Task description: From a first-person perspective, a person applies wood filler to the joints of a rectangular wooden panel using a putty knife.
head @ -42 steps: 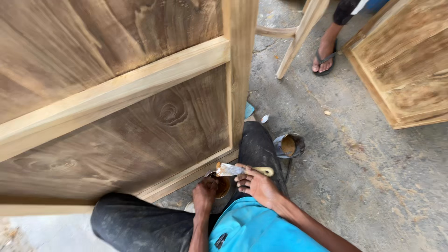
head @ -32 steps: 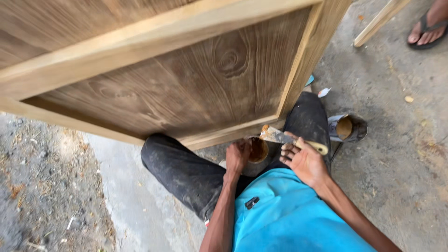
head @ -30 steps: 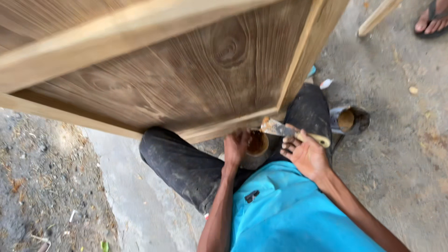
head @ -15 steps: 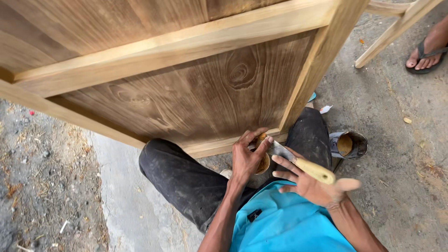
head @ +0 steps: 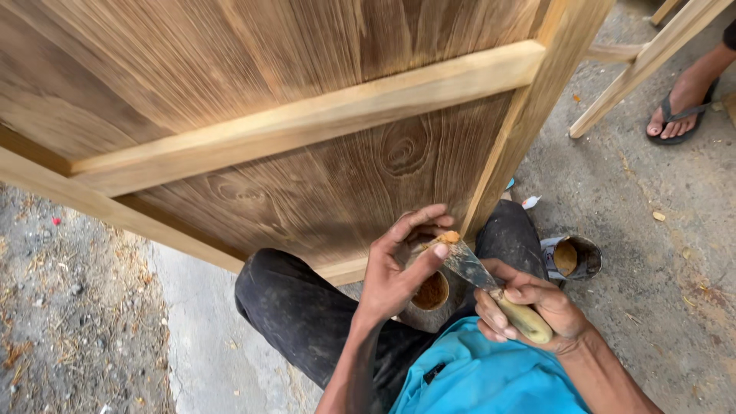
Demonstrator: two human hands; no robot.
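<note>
A: What is seen around the hands?

B: A large wooden panel [head: 322, 176] with dark grained boards and pale rails is stood close in front, filling the upper view. Its pale corner post [head: 529, 123] comes down just beside the raised knee in black trousers [head: 307, 322]. A blue shirt [head: 491, 379] is seen at the bottom edge. On the concrete floor [head: 652, 291], top right, another person's sandalled foot [head: 678, 115] is set near a slanted pale wooden leg [head: 644, 65].

A: And what stands in the way?

B: The lower rail of the panel is partly covered by the left hand [head: 395, 272]. The space between panel and body is taken up by the knee.

A: Containers?

B: A small round tin [head: 431, 291] is tucked under the left hand, and brown wood filler is seen inside it. A second tin [head: 571, 257], dented and dark, is set on the floor to the right of the knee, with brown filler in it too.

A: The hands?

B: A putty knife [head: 479, 280] is gripped by its pale handle in the right hand [head: 537, 307], fingers wrapped round. The blade tip, loaded with a dab of tan filler [head: 448, 238], is touched by the left thumb, the left fingers being curled loosely above it. The blade is held just above the first tin, near the panel's lower corner.
</note>
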